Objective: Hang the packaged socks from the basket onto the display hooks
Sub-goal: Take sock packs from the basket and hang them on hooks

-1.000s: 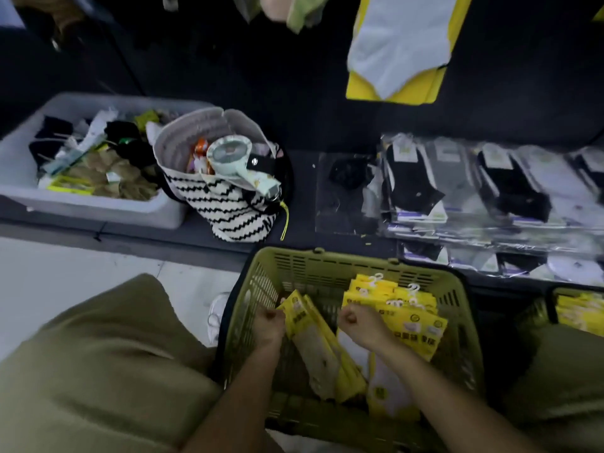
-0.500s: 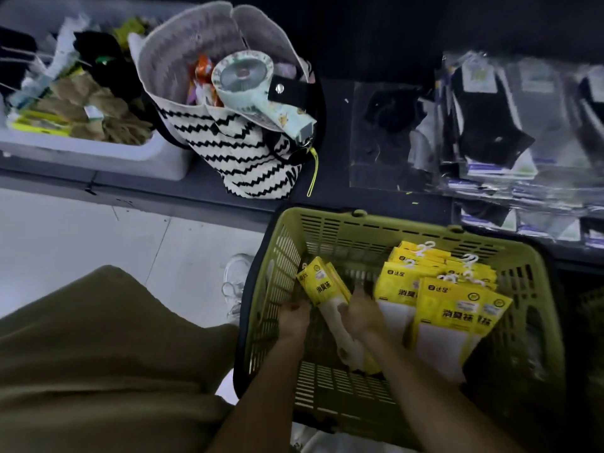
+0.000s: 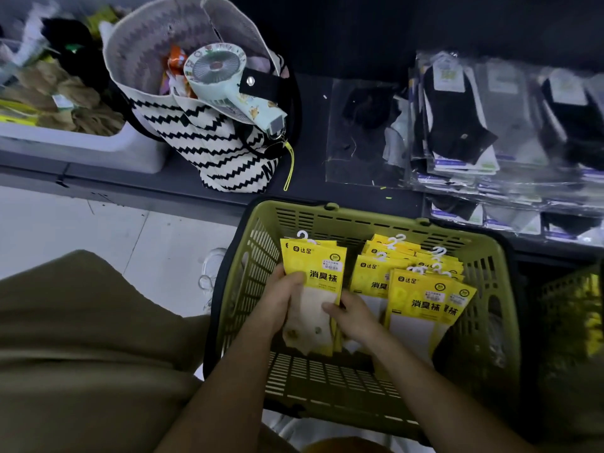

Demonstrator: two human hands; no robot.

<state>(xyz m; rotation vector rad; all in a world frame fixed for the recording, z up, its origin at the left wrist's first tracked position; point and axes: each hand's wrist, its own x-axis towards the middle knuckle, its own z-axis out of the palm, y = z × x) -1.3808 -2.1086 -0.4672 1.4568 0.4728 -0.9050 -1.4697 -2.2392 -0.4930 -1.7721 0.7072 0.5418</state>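
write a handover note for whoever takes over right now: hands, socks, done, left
Left hand: grips the held packs by their left edge.
Right hand: thumb on their front, pinching the right edge.
The held packs are upright inside the green basket, not lifted out yet. A bigger stack leans at the basket's right.
Done: nothing hung that this view shows; hooks are out of view.
Left: hang the held packs, then the stack.

Bold black 消臭袜 on the left yellow card-fronted sock packet, brand 达足 printed above it. Same two marks on the front packet of the right-hand stack. White stickers: too small to read. Black N low on the zigzag black-and-white tote bag.
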